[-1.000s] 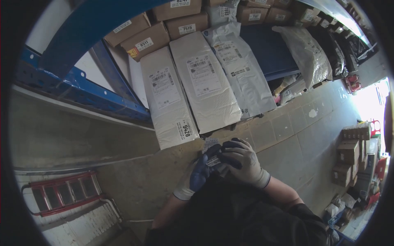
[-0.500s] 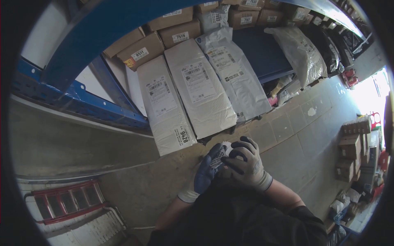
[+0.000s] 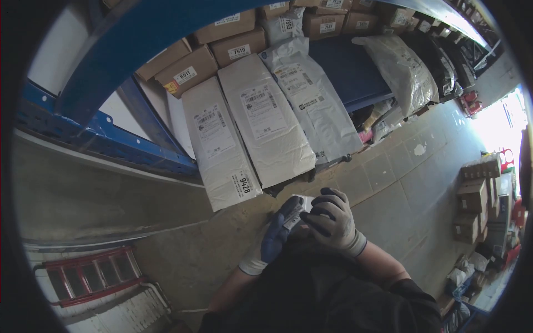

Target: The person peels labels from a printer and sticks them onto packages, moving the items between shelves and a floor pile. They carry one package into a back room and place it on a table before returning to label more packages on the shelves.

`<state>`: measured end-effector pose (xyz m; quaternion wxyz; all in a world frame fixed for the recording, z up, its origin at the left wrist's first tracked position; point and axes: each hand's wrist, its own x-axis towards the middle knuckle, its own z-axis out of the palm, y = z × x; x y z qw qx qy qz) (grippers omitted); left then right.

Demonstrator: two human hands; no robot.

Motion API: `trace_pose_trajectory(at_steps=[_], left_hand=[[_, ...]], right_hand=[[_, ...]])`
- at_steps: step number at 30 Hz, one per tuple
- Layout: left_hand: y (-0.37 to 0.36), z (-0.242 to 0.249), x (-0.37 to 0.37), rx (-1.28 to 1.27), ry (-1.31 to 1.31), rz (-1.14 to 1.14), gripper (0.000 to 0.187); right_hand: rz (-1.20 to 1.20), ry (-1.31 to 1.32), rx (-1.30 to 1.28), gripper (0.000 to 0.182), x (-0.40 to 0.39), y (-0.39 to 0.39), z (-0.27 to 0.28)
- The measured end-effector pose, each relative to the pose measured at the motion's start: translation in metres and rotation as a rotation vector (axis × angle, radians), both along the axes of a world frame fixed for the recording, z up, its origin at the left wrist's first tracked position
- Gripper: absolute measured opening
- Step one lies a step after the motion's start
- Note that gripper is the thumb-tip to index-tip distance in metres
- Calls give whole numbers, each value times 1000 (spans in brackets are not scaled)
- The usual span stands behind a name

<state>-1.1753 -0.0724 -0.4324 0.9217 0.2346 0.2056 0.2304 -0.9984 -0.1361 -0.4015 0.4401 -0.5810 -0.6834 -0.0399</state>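
Observation:
My left hand (image 3: 273,236), in a white-cuffed blue glove, is closed round a small white printed label (image 3: 294,218) in front of my body. White material (image 3: 305,203) shows behind it, between the two gloves. My right hand (image 3: 333,219), in a grey glove with dark fingers, comes in from the right. Its curled fingers are closed on the label's right edge and hide part of it. Just beyond my hands lies a long white wrapped parcel (image 3: 219,141) with a sticker reading 9428, beside a second white parcel (image 3: 266,122).
A grey mailing bag (image 3: 322,111), a dark blue flat item (image 3: 350,72) and a clear-wrapped package (image 3: 402,72) lie farther right. Numbered cardboard boxes (image 3: 239,50) line the back. Blue rack beams (image 3: 105,130) stand left; a red-framed ladder-like item (image 3: 91,275) is lower left. Stacked cartons (image 3: 474,197) stand right.
The label has tilted between my hands, so its large number no longer reads. More white material shows above it. My right fingers have curled in closer; the view has shifted slightly.

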Motion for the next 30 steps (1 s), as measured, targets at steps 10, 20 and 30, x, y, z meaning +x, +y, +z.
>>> trace_pose_trajectory(at_steps=[10,20,30], left_hand=[[6,22,1,141,-54,24,56],[13,23,-5,501,-53,-106,52],[6,26,-2,560,40,-104,56]], right_hand=[[37,518,-388,54,4,3,9],[76,630,-554,41,0,-2,3],[45,253,-151,19,-5,-4,-11]])
